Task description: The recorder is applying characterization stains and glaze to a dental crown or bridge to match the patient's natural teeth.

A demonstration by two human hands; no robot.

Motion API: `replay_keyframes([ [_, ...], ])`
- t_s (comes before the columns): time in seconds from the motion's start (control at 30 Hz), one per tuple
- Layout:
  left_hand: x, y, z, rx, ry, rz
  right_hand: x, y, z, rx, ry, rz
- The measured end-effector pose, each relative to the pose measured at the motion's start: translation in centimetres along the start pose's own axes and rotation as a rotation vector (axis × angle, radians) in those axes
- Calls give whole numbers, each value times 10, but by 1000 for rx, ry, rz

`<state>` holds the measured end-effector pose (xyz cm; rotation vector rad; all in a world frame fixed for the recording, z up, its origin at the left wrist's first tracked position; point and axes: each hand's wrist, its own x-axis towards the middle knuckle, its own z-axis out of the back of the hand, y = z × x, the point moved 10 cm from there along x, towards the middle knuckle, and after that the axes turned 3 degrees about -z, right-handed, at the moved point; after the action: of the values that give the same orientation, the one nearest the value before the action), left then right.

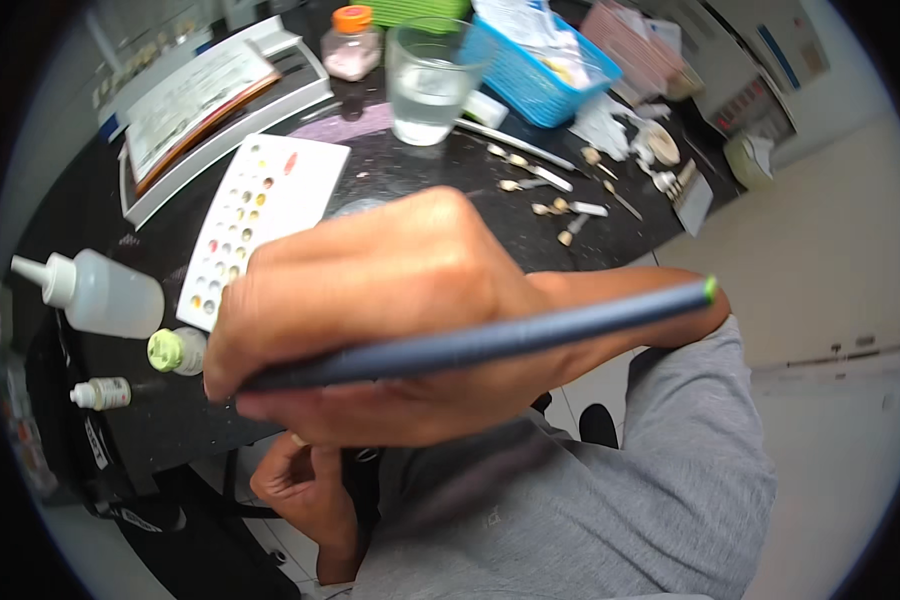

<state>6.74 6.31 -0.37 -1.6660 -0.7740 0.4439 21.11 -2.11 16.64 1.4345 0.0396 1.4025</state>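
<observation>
The slim tool point(490, 343) is coloured dark blue, with 1 end finished in bright green. The white palette point(315, 168) is patterned with rows of yellow, brown, red and grey spots. The jar point(351, 52) is capped in orange. The counter point(185, 420) is coloured black, the basket point(535, 92) light blue.

1. Saw fine print on the label of the small white dropper bottle point(100, 393), near the lower left edge of the table point(170, 412); too small to read.
2. Saw white lettering on the patch point(95, 442) of the black fabric just off the table's left edge; bent and blurred.
3. Saw faint markings on the papers point(200, 105) at the table's upper left edge; could not make out any words.
4. Saw a reddish block point(742, 104) like a printed sign beyond the table's right edge; illegible.
5. Saw a tiny mark on the grey shirt point(570, 510); too faint to decipher.
</observation>
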Motion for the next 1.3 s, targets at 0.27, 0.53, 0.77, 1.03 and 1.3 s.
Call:
replay_keyframes([
  [0.27, -22, -12, -24, 50, -141, -137, -83, 37, -5, 75, -109, 57],
  [0.53, -5, -4, -30, -60, 43, -61, -104, 18, -3, 25, -75, -9],
  [0.77, -8, -6, -30, -139, 16, -83, -96, 4, -9, 191, -127, -77],
  [1.03, -10, -5, -28, -79, -13, -65, -97, -1, -17, 70, -64, 2],
  [1.3, -6, -3, -28, -59, 0, -49, -95, -1, -21, -19, 2, -4],
])
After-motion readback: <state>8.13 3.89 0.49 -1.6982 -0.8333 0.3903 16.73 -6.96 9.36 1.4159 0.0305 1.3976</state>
